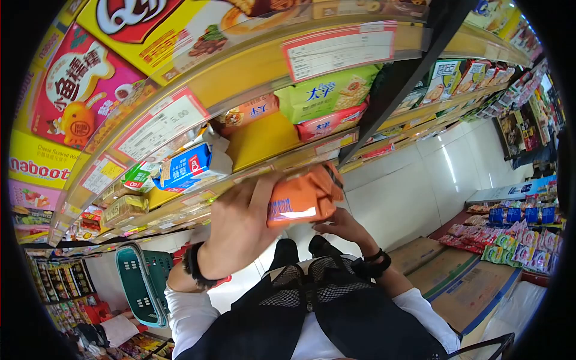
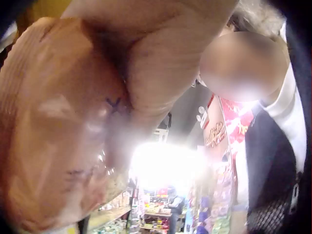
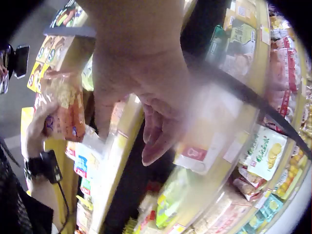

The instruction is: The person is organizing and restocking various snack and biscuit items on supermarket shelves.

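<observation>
Left hand [image 1: 237, 219] is wrapped round the orange packet [image 1: 303, 198], which is held up in front of the yellow shelf [image 1: 264, 141]; right hand [image 1: 351, 233] is released and positioned near the packet, its relaxed fingers apparently not quite touched to it

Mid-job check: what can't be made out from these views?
- Far side of the orange packet: hidden in the head view, turned away from the camera.
- Smaller lettering on that packet: blurred in the left wrist view.
- Finest print on the upper price tag: too small, head view.
- Distant person: too small for detail, left wrist view.
- Area behind the white glare: washed out, left wrist view.
</observation>
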Available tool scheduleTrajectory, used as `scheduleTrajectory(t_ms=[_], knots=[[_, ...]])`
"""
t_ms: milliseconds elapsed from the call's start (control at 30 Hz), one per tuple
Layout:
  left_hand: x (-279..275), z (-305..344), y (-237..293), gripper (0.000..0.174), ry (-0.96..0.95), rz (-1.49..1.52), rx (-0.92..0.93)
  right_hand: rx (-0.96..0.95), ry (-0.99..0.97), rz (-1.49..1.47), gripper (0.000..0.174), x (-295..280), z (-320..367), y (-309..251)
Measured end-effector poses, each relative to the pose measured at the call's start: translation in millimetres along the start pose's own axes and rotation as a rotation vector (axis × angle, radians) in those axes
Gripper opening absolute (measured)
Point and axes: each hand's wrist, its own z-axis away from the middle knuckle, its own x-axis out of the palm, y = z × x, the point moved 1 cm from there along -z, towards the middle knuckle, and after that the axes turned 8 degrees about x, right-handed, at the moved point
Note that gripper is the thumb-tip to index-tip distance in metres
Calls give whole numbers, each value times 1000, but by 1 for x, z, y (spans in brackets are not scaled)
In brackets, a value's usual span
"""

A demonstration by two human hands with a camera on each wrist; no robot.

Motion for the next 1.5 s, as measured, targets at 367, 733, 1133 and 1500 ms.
scheduleTrajectory(t_ms=[367,733,1133,1500], knots=[[46,-17,36,53,-284,368,41,-468,149,-293,90,1,46,-39],[26,-123,3,41,223,-291,96,-294,104,-672,64,-6,34,-10],[39,-148,-20,45,143,-160,198,-296,160,-689,61,-5,29,-5],[34,-156,-8,43,-48,-297,29,-175,19,-531,62,-100,70,-18]])
